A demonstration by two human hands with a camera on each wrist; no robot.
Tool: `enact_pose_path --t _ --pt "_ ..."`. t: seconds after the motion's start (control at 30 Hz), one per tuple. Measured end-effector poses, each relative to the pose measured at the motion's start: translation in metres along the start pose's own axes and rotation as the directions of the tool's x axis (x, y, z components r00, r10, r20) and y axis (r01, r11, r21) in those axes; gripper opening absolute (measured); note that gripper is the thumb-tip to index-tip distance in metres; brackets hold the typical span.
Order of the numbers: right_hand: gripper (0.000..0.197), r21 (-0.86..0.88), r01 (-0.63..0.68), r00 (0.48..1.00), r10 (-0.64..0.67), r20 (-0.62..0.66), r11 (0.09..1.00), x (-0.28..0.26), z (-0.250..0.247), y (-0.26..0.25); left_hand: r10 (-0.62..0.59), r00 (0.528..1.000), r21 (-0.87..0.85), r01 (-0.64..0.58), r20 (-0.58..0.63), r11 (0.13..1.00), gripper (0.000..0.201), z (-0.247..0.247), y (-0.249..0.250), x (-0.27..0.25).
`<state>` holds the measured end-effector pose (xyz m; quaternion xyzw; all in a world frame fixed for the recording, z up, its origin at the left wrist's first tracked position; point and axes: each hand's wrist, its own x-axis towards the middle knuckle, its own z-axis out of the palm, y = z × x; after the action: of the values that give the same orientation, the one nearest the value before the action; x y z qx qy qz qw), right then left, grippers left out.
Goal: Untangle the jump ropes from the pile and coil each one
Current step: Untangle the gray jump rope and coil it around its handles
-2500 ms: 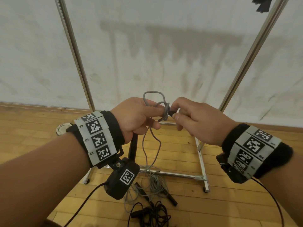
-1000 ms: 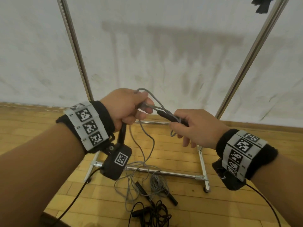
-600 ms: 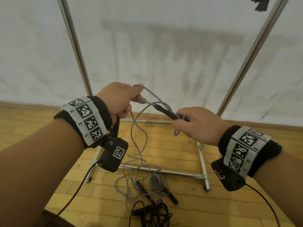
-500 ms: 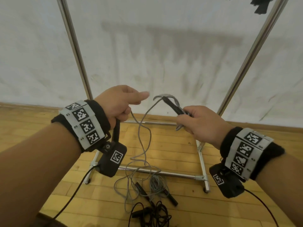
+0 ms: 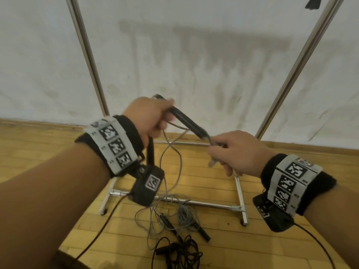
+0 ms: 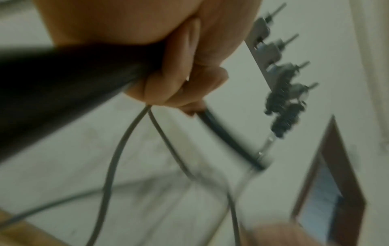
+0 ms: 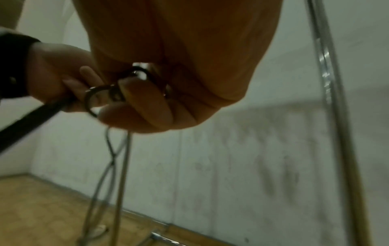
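Note:
A grey jump rope (image 5: 180,166) hangs from both hands to a loose heap (image 5: 184,212) on the wooden floor. Its black handle (image 5: 188,123) slants between the hands. My left hand (image 5: 165,115) grips the handle's upper end, and a second black bar (image 5: 150,150) sticks down from that fist. My right hand (image 5: 215,150) pinches the grey cord where it leaves the handle's lower end. The left wrist view shows curled fingers (image 6: 189,83) around the handle (image 6: 227,141) and two cord strands (image 6: 113,158). In the right wrist view, fingertips (image 7: 136,99) pinch a cord loop (image 7: 122,166).
A black jump rope (image 5: 180,253) lies tangled on the floor below the grey heap, with loose black handles (image 5: 202,232) beside it. A metal rack's base (image 5: 239,191) and slanted poles (image 5: 87,55) stand in front of a white wall.
Half a second ago my left hand was off the handle with a finger stretched out. Now it grips the handle's upper end, and my right hand has slid down to the cord.

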<state>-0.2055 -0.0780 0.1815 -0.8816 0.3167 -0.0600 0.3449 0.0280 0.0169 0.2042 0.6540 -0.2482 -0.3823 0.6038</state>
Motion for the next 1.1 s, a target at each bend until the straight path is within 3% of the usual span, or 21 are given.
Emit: enact_pose_path --t 0.07,0.13,0.23,0.37,0.43,0.57,0.67,0.77,0.83,0.93,1.03,1.1 --pt "0.027 -0.095 -0.062 0.997 0.067 0.048 0.994 -0.005 -0.004 0.015 0.011 0.996 -0.177 -0.027 -0.091 0.984 0.026 -0.023 0.01 0.011" --pt "0.026 -0.06 -0.131 0.988 0.136 0.076 0.99 -0.006 -0.004 0.025 0.03 0.995 -0.212 -0.05 -0.095 0.976 0.027 -0.035 0.009 0.016" --pt "0.024 0.289 -0.206 0.978 0.201 0.047 0.935 -0.002 0.0 0.026 0.039 0.997 -0.082 -0.034 0.062 0.996 0.031 -0.024 -0.005 0.016" --pt "0.026 0.677 -0.15 0.983 0.183 0.022 0.72 -0.001 -0.009 0.012 0.003 0.953 0.089 -0.032 0.304 0.995 0.019 -0.005 -0.018 0.009" --pt "0.029 0.736 -0.113 0.992 0.124 0.04 0.667 -0.005 -0.015 0.007 -0.003 0.923 0.193 -0.077 0.384 0.978 0.018 0.001 -0.027 0.006" --pt "0.028 0.696 -0.043 0.998 -0.003 0.065 0.717 -0.011 -0.022 0.005 0.029 0.89 0.28 -0.174 0.455 0.944 0.031 0.017 -0.038 0.001" --pt "0.021 0.759 -0.05 0.987 -0.085 0.138 0.649 -0.013 -0.025 0.003 0.03 0.799 0.255 -0.226 0.6 0.94 0.036 0.028 -0.038 -0.005" --pt "0.02 0.788 -0.071 0.976 -0.12 0.181 0.611 -0.015 -0.031 0.002 -0.002 0.706 0.274 -0.271 0.708 0.923 0.016 0.038 -0.037 -0.011" --pt "0.027 0.772 -0.073 0.978 -0.105 0.178 0.632 -0.017 -0.035 0.003 0.017 0.717 0.273 -0.288 0.697 0.918 0.009 0.04 -0.035 -0.011" --pt "0.043 0.709 -0.098 0.993 0.024 0.114 0.698 -0.017 -0.041 0.01 0.077 0.787 0.364 -0.367 0.612 0.856 0.01 0.037 -0.029 -0.005" --pt "0.033 0.641 -0.117 0.99 0.143 0.011 0.759 -0.015 -0.045 0.02 0.124 0.817 0.526 -0.47 0.563 0.708 0.012 0.031 -0.026 0.001" --pt "0.023 0.611 -0.125 0.985 0.17 -0.015 0.782 -0.015 -0.048 0.028 0.116 0.841 0.6 -0.467 0.529 0.65 0.014 0.028 -0.026 0.005"
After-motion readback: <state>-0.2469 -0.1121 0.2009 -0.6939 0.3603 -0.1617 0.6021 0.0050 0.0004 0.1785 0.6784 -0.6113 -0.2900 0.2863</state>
